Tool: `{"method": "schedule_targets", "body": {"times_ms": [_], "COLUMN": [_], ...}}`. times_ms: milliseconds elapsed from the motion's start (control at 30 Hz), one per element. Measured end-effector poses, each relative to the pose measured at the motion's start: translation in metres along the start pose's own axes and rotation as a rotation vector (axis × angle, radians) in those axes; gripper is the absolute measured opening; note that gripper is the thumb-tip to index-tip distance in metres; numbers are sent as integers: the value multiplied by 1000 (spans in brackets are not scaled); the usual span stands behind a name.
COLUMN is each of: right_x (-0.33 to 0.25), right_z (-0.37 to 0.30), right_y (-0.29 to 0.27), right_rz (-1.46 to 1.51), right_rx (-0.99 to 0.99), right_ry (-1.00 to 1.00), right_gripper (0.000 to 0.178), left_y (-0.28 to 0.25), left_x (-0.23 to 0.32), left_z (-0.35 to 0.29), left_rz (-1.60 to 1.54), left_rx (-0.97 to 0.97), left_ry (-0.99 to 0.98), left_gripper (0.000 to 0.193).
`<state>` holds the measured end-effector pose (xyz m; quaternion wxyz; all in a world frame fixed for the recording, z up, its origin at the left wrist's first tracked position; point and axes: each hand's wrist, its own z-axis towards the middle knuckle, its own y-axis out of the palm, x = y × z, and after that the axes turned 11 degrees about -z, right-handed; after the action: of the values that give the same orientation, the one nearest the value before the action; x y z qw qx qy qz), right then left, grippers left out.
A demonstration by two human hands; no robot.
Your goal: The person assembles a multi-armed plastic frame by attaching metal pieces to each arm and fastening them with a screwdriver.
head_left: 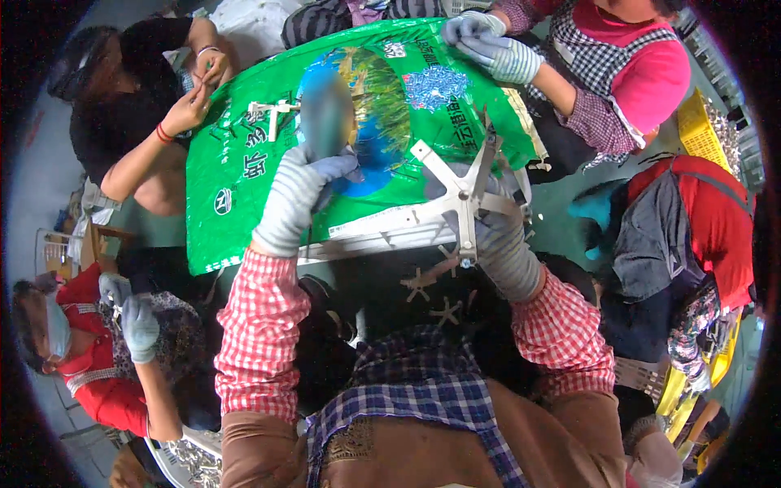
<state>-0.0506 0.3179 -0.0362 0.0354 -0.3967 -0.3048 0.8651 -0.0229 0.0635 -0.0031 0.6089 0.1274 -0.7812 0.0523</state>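
Observation:
A pale metal star-shaped base [464, 195] with several arms is in my right hand [504, 244], which wears a striped grey glove and grips it from behind and from the right. Some of those fingers are hidden by the base. My left hand [297, 191], gloved alike, rests over the green printed sheet [220, 163], thumb and forefinger apart. Nothing shows in its grip, though the fingertips border a blurred patch. Beyond it, a small white angled metal part [275, 114] lies on the sheet. A pile of small bluish-silver pieces [435, 85] sits farther right.
Across the sheet, a person's gloved hands [496, 53] are close together; another person's bare hands [199, 81] work at the far left. Smaller star-shaped parts [419, 285] lie below the sheet's near edge. A yellow crate [700, 134] stands right; a gloved co-worker [134, 325] sits left.

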Motion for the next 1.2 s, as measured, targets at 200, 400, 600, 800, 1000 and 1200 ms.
{"method": "schedule_targets", "body": {"times_ms": [200,400,600,800,1000,1200], "right_x": [11,-12,-19,-16,-23,-41], "right_z": [-13,-8,7,9,8,16], "right_y": [37,62,63,58,51,36], "right_rz": [-38,568,49,268,-104,-474], "right_rx": [-301,-283,-515,-710,-463,-581], "right_ry": [62,113,-169,101,-217,-257], "right_gripper": [50,22,23,27,27,34], "left_y": [-6,-16,-28,-19,-18,-23], "left_x": [6,8,-3,0,2,-8], "left_z": [-61,-83,-86,-85,-86,-86], "left_rz": [-436,-450,-330,-215,-213,-216], "left_rx": [-55,-112,-107,-44,-26,-101], "left_ry": [53,-29,-46,-15,-82,-94], "left_gripper": [19,20,16,26,26,16]}}
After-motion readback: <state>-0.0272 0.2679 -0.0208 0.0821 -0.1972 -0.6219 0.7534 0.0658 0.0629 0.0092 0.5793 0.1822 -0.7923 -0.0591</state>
